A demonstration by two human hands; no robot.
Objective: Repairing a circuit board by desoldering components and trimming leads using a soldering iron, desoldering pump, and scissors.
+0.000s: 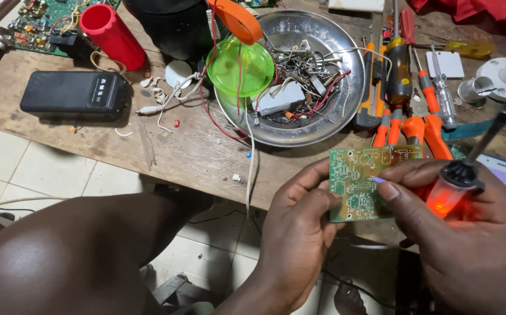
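A small green board (362,184), flat and rectangular with pale printed tracks, is held just below the edge of a worn wooden table (194,151). The left hand (299,233) grips it from the left side, thumb across its face and fingers curled behind, wrist bent upward. The right hand (468,233) comes in from the right, forefinger and thumb pinching a thin pale component (379,180) against the board's surface; the same hand cradles a translucent glowing orange handle (450,192) with a dark ribbed collar and a black shaft running up to the right. On the table sits one round, shiny metal bowl (346,52) full of tangled wire and scraps, with one translucent green lid (240,67) leaning on its left rim. To the right lie several orange-handled tools (407,125), at least three screwdrivers among them, side by side. To the left rest one matte black box (75,94) with rounded corners, one smooth red cylinder (112,36) tipped on its side, and one larger green board (43,23) crowded with parts at the far corner. A bare knee (78,262) fills the lower left above pale floor tiles (37,169).
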